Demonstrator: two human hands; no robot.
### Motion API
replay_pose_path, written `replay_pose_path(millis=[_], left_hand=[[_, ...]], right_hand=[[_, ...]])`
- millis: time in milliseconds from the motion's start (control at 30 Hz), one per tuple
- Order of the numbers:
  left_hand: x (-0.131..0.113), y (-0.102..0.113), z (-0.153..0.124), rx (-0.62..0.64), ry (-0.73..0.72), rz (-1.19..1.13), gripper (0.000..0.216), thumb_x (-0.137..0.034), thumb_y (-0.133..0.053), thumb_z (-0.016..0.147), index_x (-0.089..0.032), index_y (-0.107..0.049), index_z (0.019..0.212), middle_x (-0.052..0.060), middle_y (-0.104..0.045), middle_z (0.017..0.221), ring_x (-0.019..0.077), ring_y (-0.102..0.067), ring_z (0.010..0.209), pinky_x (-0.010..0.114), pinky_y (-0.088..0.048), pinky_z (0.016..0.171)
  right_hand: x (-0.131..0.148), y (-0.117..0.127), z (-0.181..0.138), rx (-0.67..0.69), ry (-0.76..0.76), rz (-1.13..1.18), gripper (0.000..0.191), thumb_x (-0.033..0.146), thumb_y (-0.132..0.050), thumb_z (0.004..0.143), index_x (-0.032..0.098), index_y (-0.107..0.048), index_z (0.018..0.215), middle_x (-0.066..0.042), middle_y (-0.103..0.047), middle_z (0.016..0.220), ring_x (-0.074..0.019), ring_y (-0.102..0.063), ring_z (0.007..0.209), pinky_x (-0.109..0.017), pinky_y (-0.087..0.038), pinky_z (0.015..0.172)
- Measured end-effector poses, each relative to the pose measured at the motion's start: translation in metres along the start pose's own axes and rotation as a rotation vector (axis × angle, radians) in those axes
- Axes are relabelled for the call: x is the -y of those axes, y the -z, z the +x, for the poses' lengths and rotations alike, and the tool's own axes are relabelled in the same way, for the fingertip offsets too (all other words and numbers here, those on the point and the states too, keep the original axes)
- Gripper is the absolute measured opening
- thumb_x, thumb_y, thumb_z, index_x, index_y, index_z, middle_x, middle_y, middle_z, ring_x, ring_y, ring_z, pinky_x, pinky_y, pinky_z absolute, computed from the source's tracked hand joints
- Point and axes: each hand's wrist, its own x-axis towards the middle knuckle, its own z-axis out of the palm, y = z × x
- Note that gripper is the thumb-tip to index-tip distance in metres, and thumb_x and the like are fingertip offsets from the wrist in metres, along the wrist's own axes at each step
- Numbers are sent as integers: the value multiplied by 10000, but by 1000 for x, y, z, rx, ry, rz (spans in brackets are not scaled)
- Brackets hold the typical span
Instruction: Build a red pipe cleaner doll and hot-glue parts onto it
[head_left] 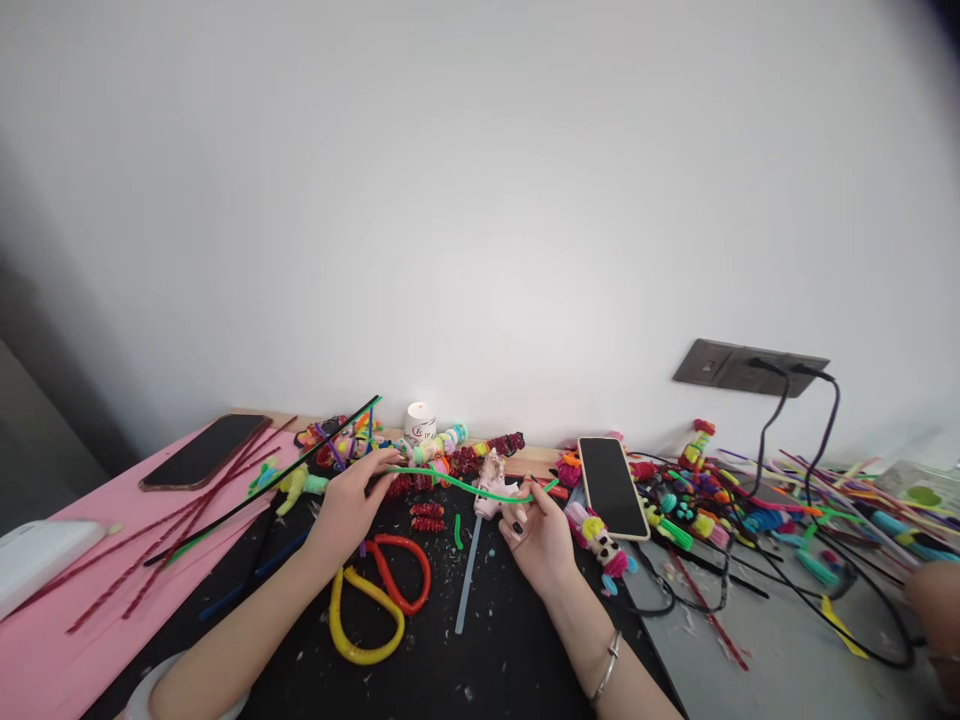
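A green pipe cleaner (pixel 457 483) stretches between my two hands over a black mat (pixel 495 640). My left hand (pixel 352 500) pinches its left end, fingers closed. My right hand (pixel 538 540), palm up with dark nails, pinches the right end near a pink glue gun (pixel 491 490). Red loop (pixel 401 570) and yellow loop (pixel 364 625) of pipe cleaner lie just below my left hand. A clear glue stick (pixel 466 580) lies between my forearms.
A phone (pixel 611 487) lies right of my right hand, another phone (pixel 204 450) on the pink sheet (pixel 45 640) at left with red pipe cleaners (pixel 165 530). Heaps of coloured pipe cleaners (pixel 720 500) and black cables (pixel 795 440) cover the right side. Another person's hand (pixel 937 600) shows at the right edge.
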Motion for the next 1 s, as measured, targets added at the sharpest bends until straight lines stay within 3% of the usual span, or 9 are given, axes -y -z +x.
replay_pose_path(millis=[100,233,400,500,600,700,1000], left_hand=[[3,0,1,-11,15,-1,263,-312,-458,896,-179,-558,1099,108,-686,1060,235,-677,928,447,-520,884],[-6,2,-1,66,-22,-9,243,-315,-523,874,-204,-581,1083,70,-695,1008,217,-666,916,401,-526,868],[-25,-1,-8,427,-189,29,287,-252,-595,847,-245,-580,1134,56,-652,1098,223,-570,1084,371,-474,931],[-30,-2,-8,530,-225,51,325,-169,-617,822,-238,-576,1137,52,-644,1082,216,-558,1064,355,-465,921],[-30,-3,-6,558,-231,66,241,-139,-593,833,-222,-593,1059,53,-646,1047,210,-566,1021,355,-462,904],[-29,-2,-5,566,-238,72,167,-141,-591,833,-216,-598,982,56,-644,1060,215,-557,1036,368,-450,922],[-23,-4,-7,498,-253,53,119,-165,-533,874,-218,-581,968,59,-618,1086,214,-547,1059,379,-451,938]], right_hand=[[6,1,-1,43,56,-92,353,387,-561,802,216,-393,544,88,-271,396,-74,-211,353,-189,-244,355],[4,2,-1,64,121,-407,392,454,-478,825,246,-315,536,103,-199,365,-81,-132,323,-209,-199,316],[-8,2,0,-33,229,-590,306,432,-527,825,214,-453,624,98,-300,384,-79,-192,338,-207,-172,346],[-10,1,-3,-108,375,-763,277,386,-584,811,188,-488,642,72,-376,479,-86,-287,429,-210,-219,422],[-6,0,-6,-218,530,-1112,198,355,-539,829,187,-516,727,60,-404,534,-114,-348,477,-233,-256,471],[-1,2,-7,-316,582,-1318,152,346,-503,829,194,-508,820,53,-449,561,-133,-400,481,-244,-290,490],[10,12,-1,-433,713,-1467,209,407,-457,847,203,-479,803,77,-397,507,-136,-390,443,-234,-272,466]])
